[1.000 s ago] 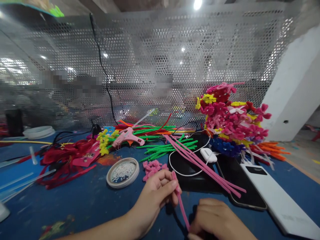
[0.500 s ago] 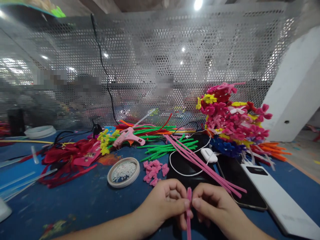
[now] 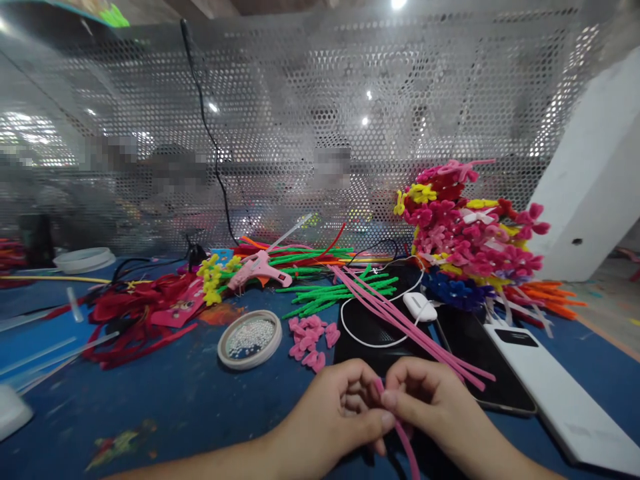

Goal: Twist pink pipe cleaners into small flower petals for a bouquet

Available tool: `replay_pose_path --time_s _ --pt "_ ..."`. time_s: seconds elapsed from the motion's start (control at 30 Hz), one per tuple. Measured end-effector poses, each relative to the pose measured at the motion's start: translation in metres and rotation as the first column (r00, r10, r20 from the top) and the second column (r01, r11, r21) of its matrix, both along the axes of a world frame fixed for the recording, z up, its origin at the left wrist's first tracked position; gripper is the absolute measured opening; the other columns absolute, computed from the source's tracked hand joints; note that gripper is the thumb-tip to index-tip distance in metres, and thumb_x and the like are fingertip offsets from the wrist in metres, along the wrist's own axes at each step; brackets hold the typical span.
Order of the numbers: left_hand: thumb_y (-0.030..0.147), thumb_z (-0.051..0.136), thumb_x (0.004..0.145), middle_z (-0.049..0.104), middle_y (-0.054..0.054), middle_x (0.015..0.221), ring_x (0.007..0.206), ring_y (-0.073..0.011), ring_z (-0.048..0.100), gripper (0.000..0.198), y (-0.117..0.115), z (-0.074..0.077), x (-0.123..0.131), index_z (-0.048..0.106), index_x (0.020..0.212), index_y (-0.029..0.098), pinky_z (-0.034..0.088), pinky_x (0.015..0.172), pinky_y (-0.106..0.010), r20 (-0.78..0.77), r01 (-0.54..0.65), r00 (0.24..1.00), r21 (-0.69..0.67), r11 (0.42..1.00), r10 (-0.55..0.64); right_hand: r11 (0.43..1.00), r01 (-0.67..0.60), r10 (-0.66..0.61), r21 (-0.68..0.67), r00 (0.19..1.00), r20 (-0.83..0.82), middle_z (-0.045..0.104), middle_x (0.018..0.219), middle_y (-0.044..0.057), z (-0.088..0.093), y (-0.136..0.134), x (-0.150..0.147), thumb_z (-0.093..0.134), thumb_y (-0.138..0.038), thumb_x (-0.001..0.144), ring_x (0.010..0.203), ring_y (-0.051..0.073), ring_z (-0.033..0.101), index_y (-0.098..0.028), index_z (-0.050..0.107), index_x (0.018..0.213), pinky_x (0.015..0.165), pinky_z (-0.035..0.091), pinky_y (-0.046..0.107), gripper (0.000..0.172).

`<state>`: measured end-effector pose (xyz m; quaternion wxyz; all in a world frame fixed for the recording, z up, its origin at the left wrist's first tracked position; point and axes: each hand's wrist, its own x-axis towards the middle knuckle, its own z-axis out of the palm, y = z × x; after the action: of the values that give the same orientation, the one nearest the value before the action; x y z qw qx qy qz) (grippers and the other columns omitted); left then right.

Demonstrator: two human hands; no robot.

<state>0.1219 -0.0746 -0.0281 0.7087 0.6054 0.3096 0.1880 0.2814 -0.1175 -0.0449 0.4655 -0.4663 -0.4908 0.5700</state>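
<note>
Low in the middle of the head view, a pink pipe cleaner (image 3: 407,448) runs between my two hands, its upper end short above the fingers and its long end curving down to the right. My left hand (image 3: 345,413) pinches it between thumb and fingers. My right hand (image 3: 425,400) grips it close by, thumb pressed near the top end. Just beyond my left hand lies a small pile of bent pink pipe-cleaner pieces (image 3: 306,339). Several straight pink pipe cleaners (image 3: 400,320) lie past my right hand, across a black item.
Left of the pink pieces stands a round lid of pearl beads (image 3: 250,339). Behind are a pink glue gun (image 3: 261,270) and green pipe cleaners (image 3: 340,297). On the right are a phone (image 3: 470,347), a white power bank (image 3: 560,393) and a heap of fuzzy flowers (image 3: 465,233).
The pipe cleaner, upright before, now slants and bends to the lower right. My right hand has closed in on its upper end, and my fingers have come together.
</note>
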Motion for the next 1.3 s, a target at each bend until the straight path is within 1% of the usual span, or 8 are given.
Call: replay_pose_path --time_s 0.2,0.4,0.63,0.77,0.87,1.0,1.2,1.3 --pt "0.035 0.072 0.066 0.058 0.002 0.059 0.050 -0.0064 0.055 0.030 0.002 0.003 0.001 0.053 0.073 0.012 0.041 0.050 -0.017 -0.011 -0.030 0.999 0.024 0.999 0.030 1.000 -0.001 0.001 0.001 0.999 -0.039 0.054 0.055 -0.005 0.001 0.000 0.002 0.076 -0.033 0.064 0.048 0.006 0.047 -0.014 0.058 0.067 0.047 0.036 0.017 0.026" --pt "0.029 0.069 0.065 0.054 0.004 0.055 0.045 -0.0056 0.052 0.023 0.002 0.005 0.003 0.055 0.071 0.012 0.039 0.046 -0.015 -0.019 -0.096 0.995 0.013 0.995 0.096 0.998 0.047 -0.046 0.047 0.998 -0.036 0.058 0.059 -0.004 0.001 0.000 0.003 0.078 -0.025 0.062 0.055 0.006 0.048 -0.014 0.061 0.066 0.053 0.037 0.015 0.021" --pt "0.029 0.063 0.068 0.058 0.002 0.059 0.042 -0.0045 0.051 0.019 0.003 0.004 0.005 0.054 0.069 0.012 0.041 0.042 -0.015 0.021 -0.087 0.996 -0.016 0.996 0.087 0.999 0.015 -0.018 -0.039 0.997 -0.069 0.061 0.060 -0.003 0.004 0.003 0.007 0.078 -0.031 0.063 0.055 0.007 0.049 -0.015 0.063 0.074 0.053 0.037 0.017 0.025" --pt "0.029 0.064 0.066 0.059 0.002 0.059 0.040 -0.0045 0.051 0.020 0.005 0.004 0.006 0.054 0.070 0.012 0.040 0.040 -0.014 0.013 -0.081 0.997 -0.046 0.996 0.082 0.998 -0.035 0.030 -0.052 0.996 -0.085 0.063 0.065 -0.001 0.004 0.004 0.010 0.073 -0.036 0.070 0.059 0.008 0.052 -0.015 0.063 0.080 0.055 0.037 0.017 0.026" --pt "0.028 0.064 0.065 0.059 0.002 0.058 0.040 -0.0044 0.051 0.019 0.007 0.002 0.006 0.055 0.068 0.012 0.040 0.039 -0.014 0.021 -0.074 0.997 -0.069 0.995 0.075 0.992 -0.112 0.103 -0.055 0.984 -0.142 0.064 0.071 0.000 0.004 0.006 0.012 0.073 -0.033 0.070 0.065 0.009 0.057 -0.015 0.062 0.083 0.060 0.040 0.019 0.024" --pt "0.026 0.064 0.065 0.060 0.001 0.057 0.040 -0.0048 0.052 0.017 0.009 -0.001 0.006 0.055 0.068 0.012 0.040 0.038 -0.014 0.031 -0.032 0.999 -0.076 0.997 0.035 0.983 -0.177 0.167 -0.044 0.970 -0.179 0.063 0.075 -0.001 0.006 0.008 0.015 0.076 -0.027 0.068 0.070 0.010 0.059 -0.018 0.062 0.096 0.067 0.043 0.021 0.033" --pt "0.029 0.065 0.068 0.054 0.004 0.049 0.040 -0.0051 0.050 0.020 0.009 0.000 0.006 0.054 0.072 0.013 0.041 0.040 -0.014 0.032 -0.088 0.995 -0.060 0.994 0.090 0.988 -0.128 0.109 -0.085 0.975 -0.193 0.059 0.060 -0.004 0.006 0.007 0.014 0.082 -0.027 0.058 0.055 0.006 0.052 -0.014 0.059 0.070 0.055 0.040 0.017 0.029" --pt "0.032 0.065 0.071 0.055 0.004 0.052 0.043 -0.0061 0.051 0.023 0.009 0.002 0.006 0.052 0.075 0.013 0.042 0.041 -0.015 0.044 -0.112 0.992 -0.050 0.992 0.115 0.993 -0.097 0.084 -0.062 0.979 -0.188 0.059 0.059 -0.003 0.005 0.008 0.013 0.075 -0.033 0.068 0.052 0.005 0.050 -0.013 0.062 0.073 0.051 0.037 0.016 0.025"
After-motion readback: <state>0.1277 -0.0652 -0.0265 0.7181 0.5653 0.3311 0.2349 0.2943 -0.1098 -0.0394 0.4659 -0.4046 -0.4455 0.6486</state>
